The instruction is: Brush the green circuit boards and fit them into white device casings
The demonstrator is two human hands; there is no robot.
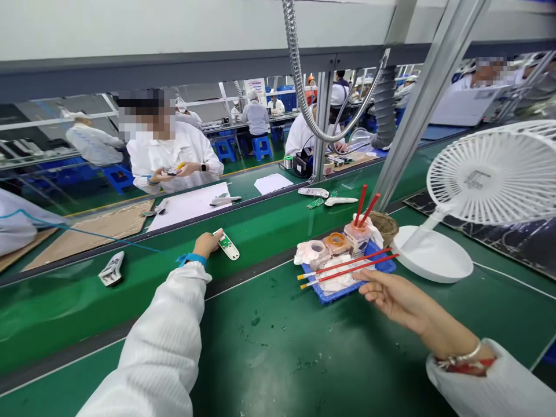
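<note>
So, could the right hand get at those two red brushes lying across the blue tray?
Probably yes: the right hand is very close to the red brushes, at the near side of the blue tray, and nothing seems to lie over them.

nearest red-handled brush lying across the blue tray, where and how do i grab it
Probably best by the right half of its red handle, from the right hand's side: the brush lies slanted over the blue tray, bristles pointing left, so the slim handle runs right.
</note>
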